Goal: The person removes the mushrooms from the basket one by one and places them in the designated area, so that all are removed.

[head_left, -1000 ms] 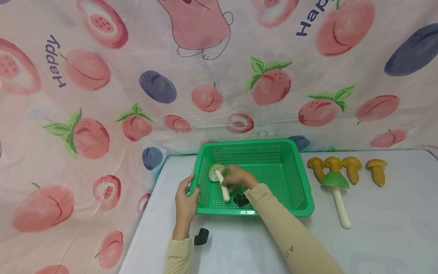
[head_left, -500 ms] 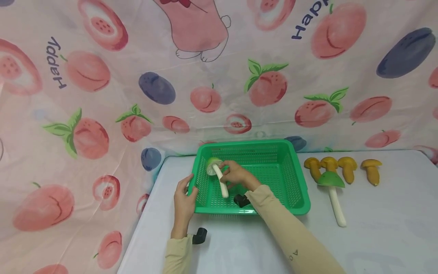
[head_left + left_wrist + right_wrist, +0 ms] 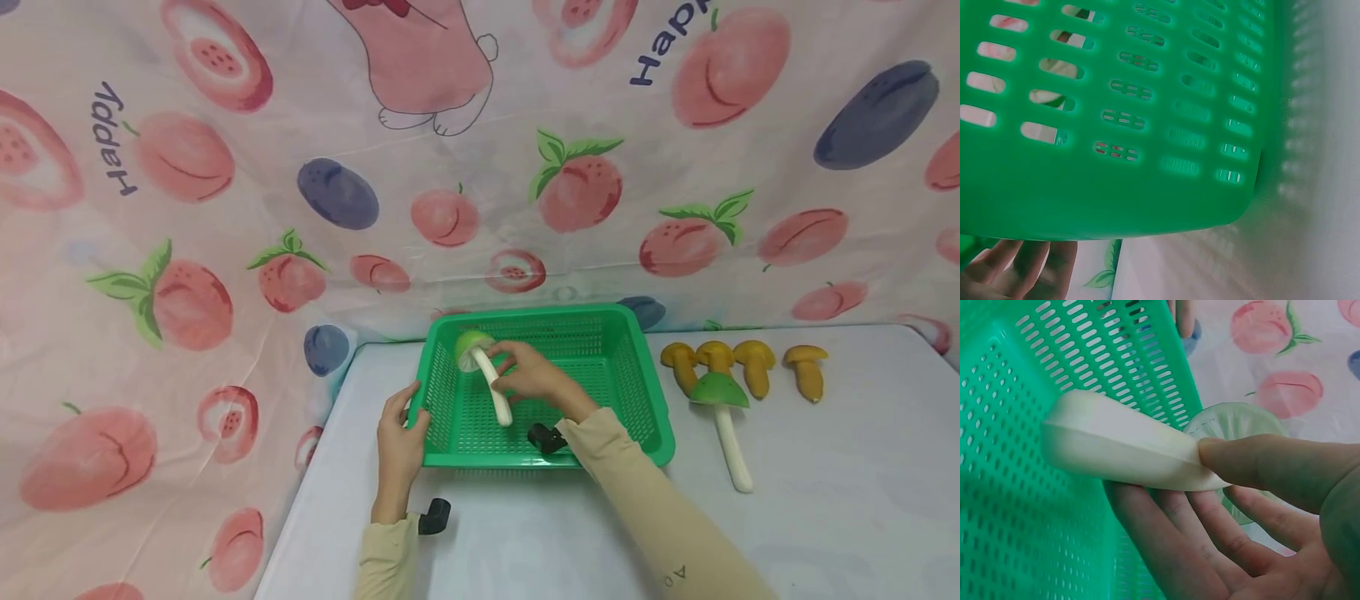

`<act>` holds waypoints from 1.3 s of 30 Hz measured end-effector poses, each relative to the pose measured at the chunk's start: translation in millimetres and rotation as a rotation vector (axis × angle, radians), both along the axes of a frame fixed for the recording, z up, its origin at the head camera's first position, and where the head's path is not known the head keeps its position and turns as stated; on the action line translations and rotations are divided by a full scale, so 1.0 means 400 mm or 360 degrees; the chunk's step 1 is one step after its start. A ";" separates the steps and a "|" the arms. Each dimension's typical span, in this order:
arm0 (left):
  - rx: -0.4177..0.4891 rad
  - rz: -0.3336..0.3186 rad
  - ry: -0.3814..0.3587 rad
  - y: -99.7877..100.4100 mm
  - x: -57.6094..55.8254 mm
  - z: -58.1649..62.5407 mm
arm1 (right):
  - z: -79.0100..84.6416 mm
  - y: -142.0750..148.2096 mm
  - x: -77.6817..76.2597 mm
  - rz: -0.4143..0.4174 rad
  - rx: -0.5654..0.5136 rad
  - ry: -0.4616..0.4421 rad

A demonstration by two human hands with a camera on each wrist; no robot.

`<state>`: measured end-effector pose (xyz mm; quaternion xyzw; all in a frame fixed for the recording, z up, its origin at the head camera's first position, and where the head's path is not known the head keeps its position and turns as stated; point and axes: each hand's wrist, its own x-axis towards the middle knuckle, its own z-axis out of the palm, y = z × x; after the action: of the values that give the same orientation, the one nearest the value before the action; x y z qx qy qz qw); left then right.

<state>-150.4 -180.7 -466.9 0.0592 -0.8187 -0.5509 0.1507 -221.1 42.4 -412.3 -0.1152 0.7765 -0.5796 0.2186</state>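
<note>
In the head view, my right hand (image 3: 536,377) is over the green plastic basket (image 3: 480,460) and pinches a toy mushroom by its white stem (image 3: 502,408). Its green cap (image 3: 471,342) points to the back left. The right wrist view shows the thumb on top of the pale stem (image 3: 1110,437) and the fingers beneath it, with the cap's ribbed underside (image 3: 1235,425) behind. My left hand (image 3: 400,446) grips the basket's left rim. The left wrist view is mostly filled by the slotted basket wall (image 3: 1085,203), with some left-hand fingers (image 3: 1032,269) at the bottom left.
Right of the basket lies a second green-capped mushroom (image 3: 722,392) on the white table (image 3: 847,467). Several yellow-brown mushrooms (image 3: 753,367) stand in a row behind it, one (image 3: 807,372) set apart on the right. A fruit-printed cloth (image 3: 465,167) hangs at the back and left.
My right hand has raised the mushroom from the basket floor, the cap moving up and away in the head view. My left hand keeps its grip on the rim. The view has shifted slightly.
</note>
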 end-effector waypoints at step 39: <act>0.0002 -0.0001 -0.0025 0.001 0.002 0.004 | 0.064 0.175 0.097 0.0022 0.0045 0.0203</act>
<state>-149.6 -180.3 -465.4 0.0636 -0.8196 -0.5509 0.1440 -182.2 112.4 -386.8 -0.1543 0.7962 -0.5584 0.1744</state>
